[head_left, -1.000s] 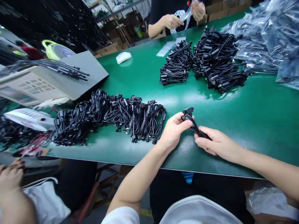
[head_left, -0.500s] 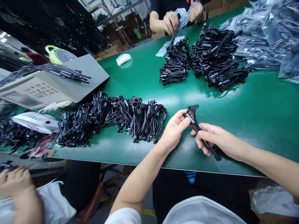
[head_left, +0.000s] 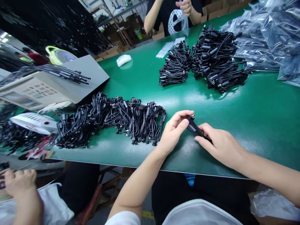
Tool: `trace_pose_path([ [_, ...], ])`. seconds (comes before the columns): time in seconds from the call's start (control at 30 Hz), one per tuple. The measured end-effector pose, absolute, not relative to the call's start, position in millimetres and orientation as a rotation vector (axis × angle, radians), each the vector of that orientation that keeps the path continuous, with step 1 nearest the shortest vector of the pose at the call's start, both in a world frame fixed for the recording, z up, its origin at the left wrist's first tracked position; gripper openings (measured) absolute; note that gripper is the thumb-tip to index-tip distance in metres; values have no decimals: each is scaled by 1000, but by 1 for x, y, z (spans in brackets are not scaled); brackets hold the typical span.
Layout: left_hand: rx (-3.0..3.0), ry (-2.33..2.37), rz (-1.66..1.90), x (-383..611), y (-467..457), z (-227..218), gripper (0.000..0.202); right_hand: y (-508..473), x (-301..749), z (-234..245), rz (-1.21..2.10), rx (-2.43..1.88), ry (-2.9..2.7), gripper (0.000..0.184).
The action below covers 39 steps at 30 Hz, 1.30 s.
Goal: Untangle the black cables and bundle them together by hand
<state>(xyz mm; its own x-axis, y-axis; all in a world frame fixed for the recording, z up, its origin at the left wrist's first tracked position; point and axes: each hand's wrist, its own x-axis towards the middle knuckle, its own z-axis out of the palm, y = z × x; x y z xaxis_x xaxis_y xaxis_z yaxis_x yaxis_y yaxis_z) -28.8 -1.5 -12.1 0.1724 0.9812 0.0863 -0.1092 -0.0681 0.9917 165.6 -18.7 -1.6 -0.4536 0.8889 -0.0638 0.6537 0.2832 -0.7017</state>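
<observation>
My left hand [head_left: 173, 129] is clamped on the far end of the cable bundle [head_left: 193, 127], between thumb and fingers. My right hand [head_left: 221, 145] is clamped on its near end. The bundle is over the near side of the table [head_left: 140, 79], right of the cable row [head_left: 139, 120]. Cable piles [head_left: 208, 56] lie farther away; bags [head_left: 260, 40] lie far right.

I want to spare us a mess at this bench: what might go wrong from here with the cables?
Slipping: the black cable is held between the left hand and the right hand over the green table, and might drop if both grips loosen. Knocking: the row of cable bundles ends close beside the left hand, which could brush and shift it. Tangling: bundles in that row crowd together, so they may catch on one another when one is lifted.
</observation>
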Motion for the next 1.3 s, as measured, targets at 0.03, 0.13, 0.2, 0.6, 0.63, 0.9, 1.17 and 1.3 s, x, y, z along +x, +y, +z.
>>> trace_pose_path([
  [0.03, 1281, 953, 1183, -29, -2, -12, 30, -18, 166, -1, 920, -1419, -2209, 17],
  [0.13, 1318, 898, 1195, -30, -2, -13, 34, -15, 168, 0, 793, -1466, -2163, 16],
  [0.2, 1319, 870, 1185, -30, -2, -12, 37, -12, 171, 1, 803, -1447, -2126, 15],
  [0.6, 1461, 703, 934, -32, -4, -3, 41, -11, 166, 7, 1812, -1133, -1720, 25],
  [0.63, 1470, 695, 934, -33, -4, -3, 41, -12, 165, 8, 1804, -1138, -1728, 23],
  [0.9, 1488, 670, 904, -33, -3, -4, 40, -13, 166, 4, 1822, -1110, -1719, 26],
  [1.17, 1186, 809, 808, -21, -7, -12, 50, 0, 171, 16, 1902, -816, -877, 25],
  [1.3, 1190, 843, 554, -15, -11, -12, 40, 8, 179, 28, 1677, -826, -701, 28],
])
